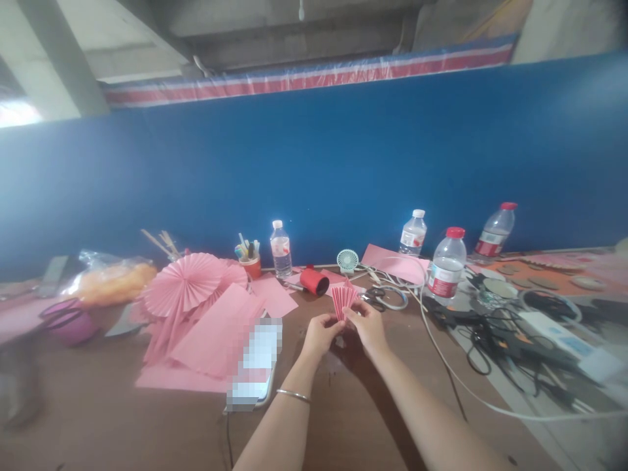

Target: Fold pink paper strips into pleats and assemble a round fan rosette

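Observation:
A small pleated pink paper fan (343,299) is held up over the brown table, its folds spread at the top and gathered at the bottom. My left hand (321,333) pinches its lower left side, fingers closed. On its right side, my right hand (366,324) grips the folds between thumb and fingers. Just behind the fan lie a red cylinder (314,282) on its side and dark-handled scissors (375,297). Left of my left hand rests a phone (260,360) with a blurred screen, beside sheets of pink paper (210,333).
Finished pink paper rosettes (184,284) are piled at the left. A water bottle (281,252), a cup of pens (251,265) and a small fan (347,260) stand along the blue partition (314,163). At right are a red-capped bottle (446,268), a white cable (441,353) and tangled black cords (495,333).

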`<state>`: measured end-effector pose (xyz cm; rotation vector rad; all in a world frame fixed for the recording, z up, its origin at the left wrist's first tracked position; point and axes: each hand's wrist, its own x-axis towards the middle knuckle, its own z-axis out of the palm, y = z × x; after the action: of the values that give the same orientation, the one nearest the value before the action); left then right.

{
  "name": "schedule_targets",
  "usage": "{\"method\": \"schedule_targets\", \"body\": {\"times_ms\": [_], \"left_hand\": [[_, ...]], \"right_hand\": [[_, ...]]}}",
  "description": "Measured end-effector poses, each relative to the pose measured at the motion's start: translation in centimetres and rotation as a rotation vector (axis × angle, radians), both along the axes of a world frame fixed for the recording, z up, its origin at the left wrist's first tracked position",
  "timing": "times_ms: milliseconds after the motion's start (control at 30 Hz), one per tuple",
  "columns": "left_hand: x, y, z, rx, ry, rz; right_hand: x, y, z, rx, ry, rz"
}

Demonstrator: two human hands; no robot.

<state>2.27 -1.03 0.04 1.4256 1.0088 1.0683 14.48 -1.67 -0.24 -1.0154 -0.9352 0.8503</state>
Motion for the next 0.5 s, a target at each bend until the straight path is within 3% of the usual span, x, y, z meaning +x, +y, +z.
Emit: {"method": "schedule_targets", "body": {"times_ms": [333, 500], "left_hand": [[-0.05, 0.29, -0.23, -0.027, -0.106, -0.004], [-0.13, 0.29, -0.29, -0.081, -0.202, 0.06]], "right_hand": [[-0.09, 0.09, -0.02, 0.011, 0.046, 0.038], [0.14, 0.28, -0.43, 0.02, 0.126, 0.02]]}}
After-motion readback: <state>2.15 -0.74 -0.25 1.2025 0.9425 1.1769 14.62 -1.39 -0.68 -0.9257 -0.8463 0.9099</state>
